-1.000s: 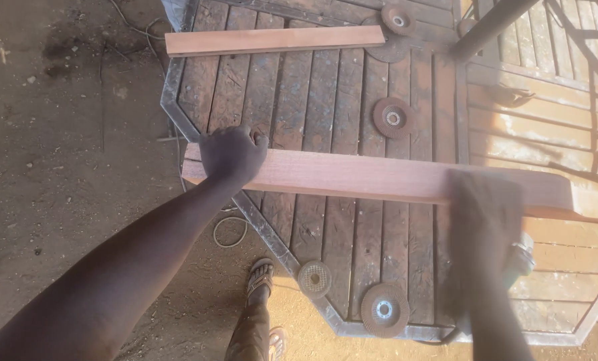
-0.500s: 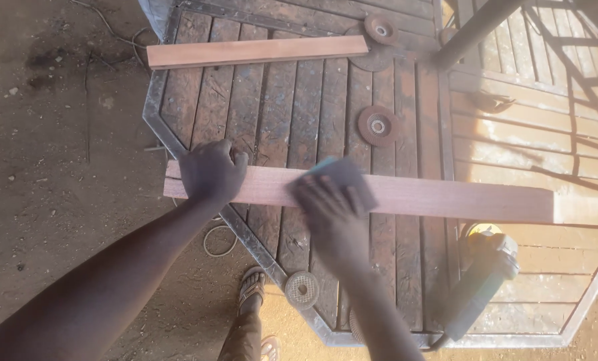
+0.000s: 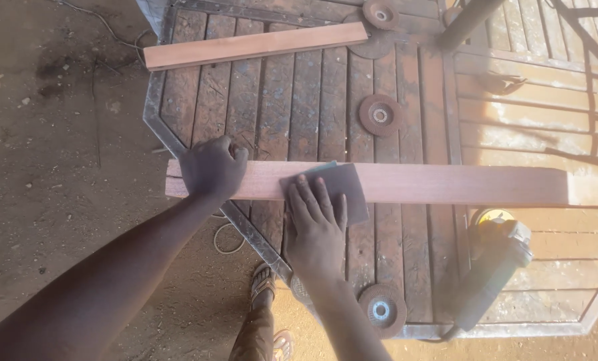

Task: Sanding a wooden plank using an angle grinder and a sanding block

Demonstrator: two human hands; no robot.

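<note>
A long reddish-brown wooden board [image 3: 406,184] lies flat across the slatted tabletop [image 3: 312,100], running left to right, its left end jutting a little past the tabletop's metal edge and its right end fading into bright sunlight. Its top face looks smooth and evenly coloured, with straight edges and a paler tone toward the sunlit end. A dark sheet of sandpaper [image 3: 336,187] lies on the board near its middle, hanging over the near edge. The right hand [image 3: 316,230] is pressed flat on the sandpaper, fingers spread and extended, palm on the near side of the board; its grip is open and flat, not closed around anything. The left hand [image 3: 212,167] sits on the board's left part with the fingers curled over the far edge, clamped on the board. Beyond, at the far edge of the tabletop, a second, shorter board [image 3: 255,45] lies at a slight tilt. Three round flap discs lie on the slats: one [image 3: 379,115] just beyond the long board, one [image 3: 381,11] at the far edge, one [image 3: 381,309] near the close edge. A yellow-and-grey angle grinder [image 3: 496,261] rests to the right, near the board's sunlit end. Below the tabletop's near corner, a sandalled foot [image 3: 262,284] stands on the dirt floor [image 3: 51,154].
</note>
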